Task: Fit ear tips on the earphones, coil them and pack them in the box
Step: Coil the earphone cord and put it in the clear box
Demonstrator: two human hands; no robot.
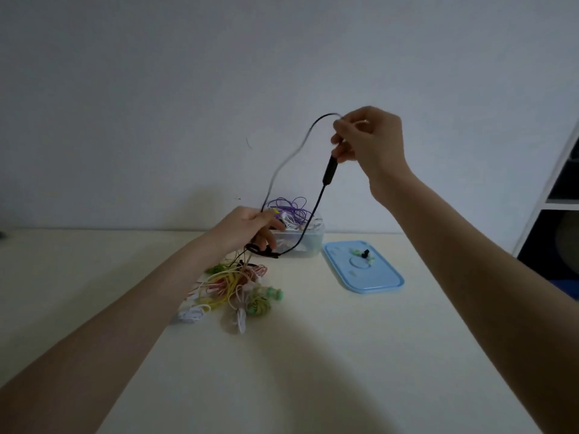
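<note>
Black cord in my fingers, bright colours below.

The earphone cable (314,214) I hold is black, blurring to pale grey along its far side. The box (308,242) is clear, with purple wires (289,208) and white ones in it. Its lid (365,270) is light blue, dotted with mint-green ear tips (357,252) and one black. The heap of earphones (238,286) mixes yellow, pink, white and green on my cream table (313,371). The wall (188,89) is plain grey-white.

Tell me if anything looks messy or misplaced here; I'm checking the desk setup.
Yes: a tangled heap of earphones sprawls on the table, and purple cable spills over the box rim. Its blue lid lies off, holding loose ear tips.
</note>
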